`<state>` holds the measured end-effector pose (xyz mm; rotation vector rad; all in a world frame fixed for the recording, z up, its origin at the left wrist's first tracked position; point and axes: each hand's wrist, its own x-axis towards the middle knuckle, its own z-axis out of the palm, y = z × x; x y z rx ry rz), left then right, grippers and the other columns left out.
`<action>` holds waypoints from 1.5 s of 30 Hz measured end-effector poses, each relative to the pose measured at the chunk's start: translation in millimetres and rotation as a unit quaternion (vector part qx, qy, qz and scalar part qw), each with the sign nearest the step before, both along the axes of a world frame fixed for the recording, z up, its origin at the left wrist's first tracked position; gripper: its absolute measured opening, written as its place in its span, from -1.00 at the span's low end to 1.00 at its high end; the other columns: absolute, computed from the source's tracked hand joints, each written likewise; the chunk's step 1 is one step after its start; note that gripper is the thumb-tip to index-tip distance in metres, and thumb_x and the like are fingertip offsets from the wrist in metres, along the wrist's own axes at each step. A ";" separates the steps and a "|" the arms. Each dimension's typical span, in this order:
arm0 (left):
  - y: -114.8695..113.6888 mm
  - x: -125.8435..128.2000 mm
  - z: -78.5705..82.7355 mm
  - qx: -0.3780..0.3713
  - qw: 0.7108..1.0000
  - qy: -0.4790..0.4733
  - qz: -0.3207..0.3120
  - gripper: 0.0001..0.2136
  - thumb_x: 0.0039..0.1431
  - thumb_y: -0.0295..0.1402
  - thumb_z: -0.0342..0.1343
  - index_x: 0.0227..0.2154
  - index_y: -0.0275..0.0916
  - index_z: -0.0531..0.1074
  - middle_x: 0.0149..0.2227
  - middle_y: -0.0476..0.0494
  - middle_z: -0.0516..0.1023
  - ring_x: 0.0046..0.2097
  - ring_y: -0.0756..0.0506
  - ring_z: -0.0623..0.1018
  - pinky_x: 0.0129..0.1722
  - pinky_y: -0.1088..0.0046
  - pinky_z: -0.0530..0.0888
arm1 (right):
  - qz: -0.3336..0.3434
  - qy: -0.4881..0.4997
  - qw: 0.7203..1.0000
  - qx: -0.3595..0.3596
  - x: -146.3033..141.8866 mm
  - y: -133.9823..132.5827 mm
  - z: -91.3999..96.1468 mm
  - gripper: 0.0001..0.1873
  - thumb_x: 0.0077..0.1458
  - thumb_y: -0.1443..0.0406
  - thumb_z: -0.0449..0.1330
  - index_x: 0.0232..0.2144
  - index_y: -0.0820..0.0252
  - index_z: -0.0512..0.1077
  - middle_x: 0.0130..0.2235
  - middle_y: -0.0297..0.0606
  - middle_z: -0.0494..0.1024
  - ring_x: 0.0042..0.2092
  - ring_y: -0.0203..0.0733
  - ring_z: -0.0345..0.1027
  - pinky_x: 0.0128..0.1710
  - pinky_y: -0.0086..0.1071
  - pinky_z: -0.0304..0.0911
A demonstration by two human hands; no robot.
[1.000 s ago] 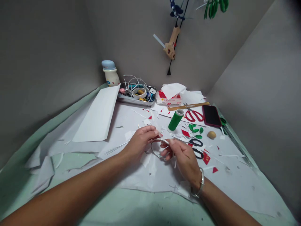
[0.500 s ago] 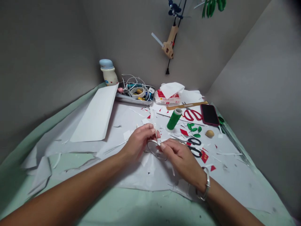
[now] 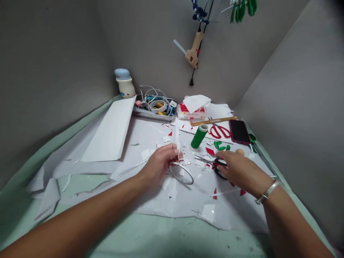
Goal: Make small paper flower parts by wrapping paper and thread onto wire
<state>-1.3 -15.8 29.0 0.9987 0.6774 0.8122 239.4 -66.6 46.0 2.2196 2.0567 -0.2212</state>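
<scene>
My left hand (image 3: 161, 163) pinches the top of a thin wire ring (image 3: 181, 173), which rests tilted on the white paper (image 3: 150, 143) at the table's middle. My right hand (image 3: 238, 170) lies to the right of the ring, fingers spread over the black-handled scissors (image 3: 219, 162) and touching their handles. A bangle circles my right wrist. A green thread spool (image 3: 199, 136) stands just behind both hands. Green leaf cut-outs (image 3: 219, 145) and red paper scraps (image 3: 211, 151) lie close to my right fingertips.
Red-handled scissors (image 3: 220, 131), a wooden ruler (image 3: 215, 120) and a dark phone (image 3: 239, 131) lie at the back right. A metal tray (image 3: 154, 114) of cables and tape, a tissue pack (image 3: 192, 113) and a small bottle (image 3: 124, 84) stand at the back. A glue gun (image 3: 194, 53) hangs on the wall.
My right hand has let go of the wire ring and moved right onto the black scissors. My left hand still holds the ring, now lowered onto the paper.
</scene>
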 end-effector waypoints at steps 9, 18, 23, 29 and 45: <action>-2.4 1.9 6.5 -0.040 0.999 -0.028 0.001 -0.87 0.00 -0.41 0.04 -0.60 -0.29 0.30 -0.50 -0.08 0.32 -0.48 0.01 0.22 -0.49 0.50 0.19 | 0.012 -0.056 0.996 -0.063 -6.4 4.9 -15.9 -0.49 0.04 0.51 0.03 0.06 0.19 0.34 -0.05 -0.04 0.47 -0.11 0.02 0.40 -0.41 -0.32 0.07; -0.5 2.2 8.1 -0.081 0.994 -0.064 0.022 -0.88 -0.02 -0.41 0.05 -0.61 -0.30 0.31 -0.51 -0.06 0.27 -0.47 0.01 0.23 -0.49 0.52 0.21 | 0.033 -0.007 0.999 -0.037 2.7 -2.4 -1.8 -0.51 0.02 0.41 0.10 0.05 0.22 0.37 -0.07 -0.02 0.51 -0.12 0.04 0.41 -0.32 -0.29 0.17; 4.5 0.7 6.2 -0.085 0.991 -0.090 0.049 -0.91 -0.04 -0.44 0.06 -0.60 -0.29 0.34 -0.50 -0.06 0.29 -0.44 0.00 0.27 -0.48 0.51 0.23 | 0.048 0.109 0.993 0.001 14.4 -16.7 19.2 -0.49 0.05 0.30 0.15 0.09 0.12 0.36 -0.19 -0.15 0.56 -0.26 -0.08 0.43 -0.25 -0.27 0.25; 10.6 -1.6 7.7 -0.074 0.984 -0.119 0.110 -0.90 -0.03 -0.47 0.05 -0.60 -0.29 0.33 -0.50 -0.04 0.29 -0.41 0.01 0.31 -0.49 0.52 0.23 | 0.052 0.295 0.954 -0.021 20.2 -22.3 41.9 -0.48 0.08 0.24 0.18 0.13 -0.01 0.36 -0.17 -0.22 0.55 -0.17 -0.06 0.42 -0.21 -0.24 0.34; 21.2 -6.9 7.4 -0.067 0.968 -0.163 0.179 -0.90 0.02 -0.50 0.03 -0.56 -0.29 0.34 -0.50 -0.06 0.34 -0.40 0.00 0.36 -0.46 0.52 0.28 | 0.030 0.755 0.605 -0.251 -44.3 -17.5 6.8 -0.51 0.16 0.19 0.24 0.11 0.18 0.30 -0.36 -0.29 0.50 -0.44 -0.33 0.42 -0.45 -0.47 0.30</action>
